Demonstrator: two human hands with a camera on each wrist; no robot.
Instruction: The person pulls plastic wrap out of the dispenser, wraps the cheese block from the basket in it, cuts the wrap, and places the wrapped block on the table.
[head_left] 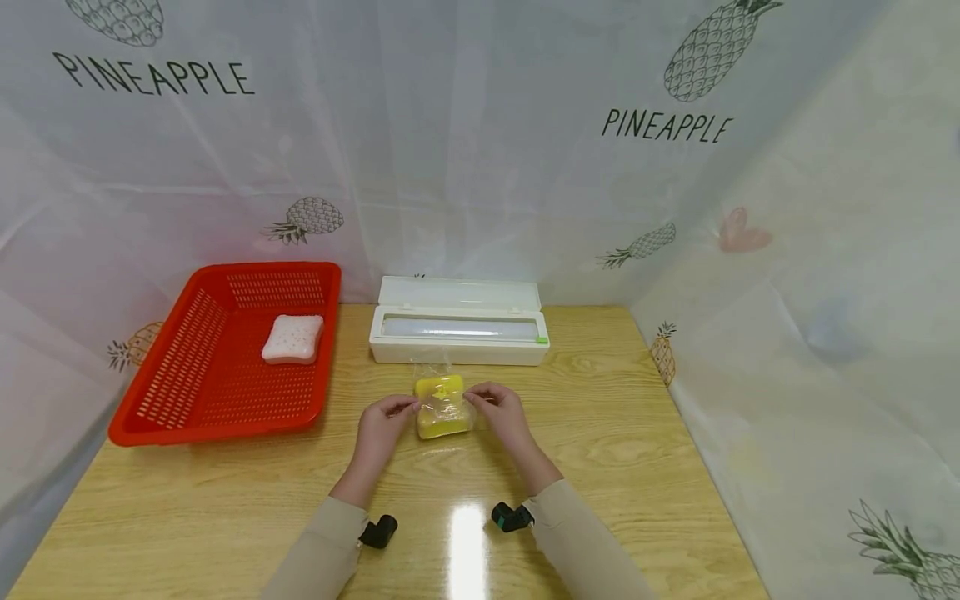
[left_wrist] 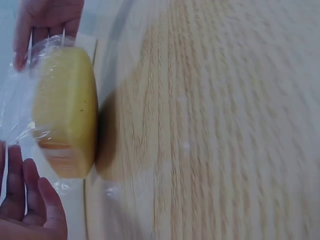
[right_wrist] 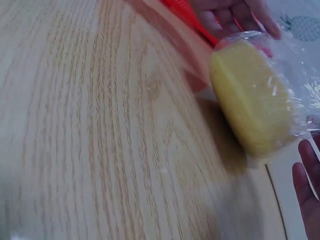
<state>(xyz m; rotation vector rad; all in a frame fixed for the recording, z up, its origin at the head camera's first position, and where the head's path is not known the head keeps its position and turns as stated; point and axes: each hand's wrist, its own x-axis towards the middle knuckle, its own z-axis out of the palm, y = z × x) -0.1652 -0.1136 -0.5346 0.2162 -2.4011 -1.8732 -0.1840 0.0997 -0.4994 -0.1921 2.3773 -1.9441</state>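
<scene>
A yellow rounded block (head_left: 441, 427) sits in front of me with clear cling film (head_left: 448, 408) over it. On its left side, my left hand (head_left: 385, 427) pinches the film between thumb and fingers. My right hand (head_left: 504, 410) pinches the film at the opposite side. The left wrist view shows the block (left_wrist: 75, 107) close over the wooden table, film gathered along its upper face. Film also stretches between both hands around the block (right_wrist: 250, 95) in the right wrist view.
Just behind the block stands a white cling film dispenser (head_left: 457, 352) with its lid raised and a roll inside. A red plastic basket (head_left: 225, 435) at the left holds a white speckled block (head_left: 292, 340). Pineapple-printed sheeting (head_left: 465, 167) hangs behind the wooden table (head_left: 615, 433).
</scene>
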